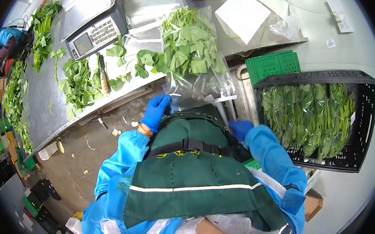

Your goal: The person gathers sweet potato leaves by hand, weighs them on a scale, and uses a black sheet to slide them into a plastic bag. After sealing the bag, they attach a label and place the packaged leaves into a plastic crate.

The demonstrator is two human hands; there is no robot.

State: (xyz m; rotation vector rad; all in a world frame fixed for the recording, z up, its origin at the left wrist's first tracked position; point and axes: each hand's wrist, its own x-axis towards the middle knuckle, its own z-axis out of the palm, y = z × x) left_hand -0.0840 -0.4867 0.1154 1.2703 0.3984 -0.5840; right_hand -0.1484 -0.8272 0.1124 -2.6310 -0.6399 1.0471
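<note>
A clear plastic bag (pixel 198 81) full of leafy green stems (pixel 190 45) lies at the table's front edge, its loose end toward me. My left hand (pixel 156 111), in a blue glove, is closed on the near left corner of that bag. On the right, my right hand (pixel 241 130), also gloved in blue, is closed beside the lower end of a pale bar-like piece (pixel 222 110). What its fingers hold is hidden. Loose leaves (pixel 145 62) lie just left of the bag, and a knife with a wooden handle (pixel 104 81) rests by a leafy bunch (pixel 79 85).
A digital scale (pixel 95 34) stands at the back left. More green bunches (pixel 12 100) line the table's far left side. At right, a black crate (pixel 316 76) holds several bagged bunches, next to green crates (pixel 272 66). White paper (pixel 242 16) lies at the back.
</note>
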